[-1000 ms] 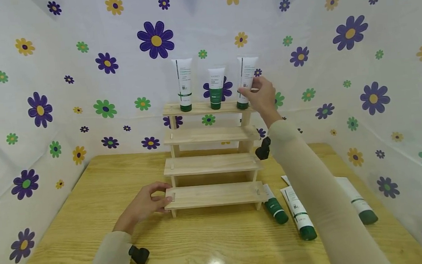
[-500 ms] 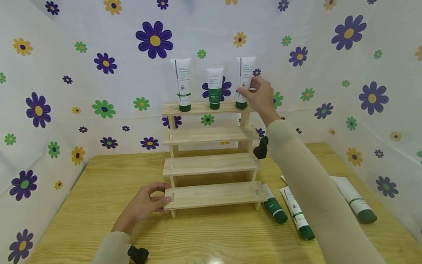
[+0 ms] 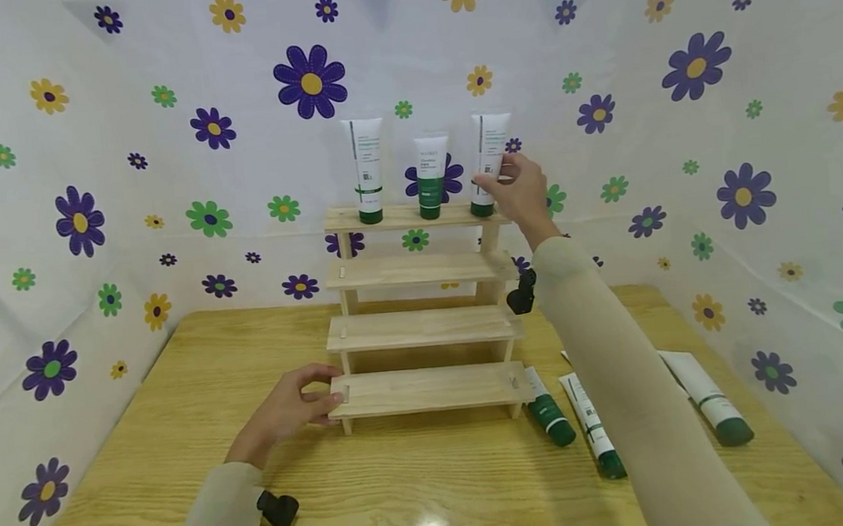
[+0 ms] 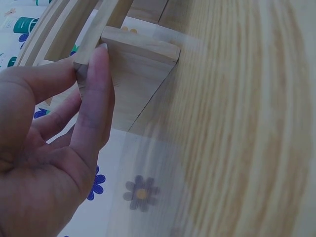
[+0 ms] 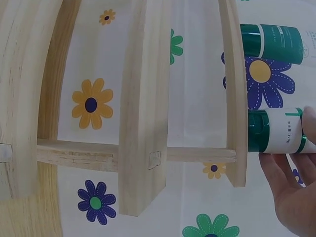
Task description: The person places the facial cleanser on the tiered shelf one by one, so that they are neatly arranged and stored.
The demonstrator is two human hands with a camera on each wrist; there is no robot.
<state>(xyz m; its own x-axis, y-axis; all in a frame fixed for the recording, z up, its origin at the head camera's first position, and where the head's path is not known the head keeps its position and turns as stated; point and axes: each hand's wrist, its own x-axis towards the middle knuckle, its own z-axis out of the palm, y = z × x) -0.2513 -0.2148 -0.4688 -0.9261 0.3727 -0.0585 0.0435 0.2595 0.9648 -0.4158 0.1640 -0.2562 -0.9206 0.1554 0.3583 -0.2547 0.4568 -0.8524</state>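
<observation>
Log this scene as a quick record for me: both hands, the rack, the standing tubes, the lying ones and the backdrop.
right hand: grips the right tube
left hand: grips the lowest shelf at its left end
rack: wooden, four stepped shelves
standing: left tube, shorter middle tube and right tube, caps down on the top shelf
lying: at least three tubes right of the rack; the right sleeve blocks some of the view
backdrop: white, flower print
</observation>
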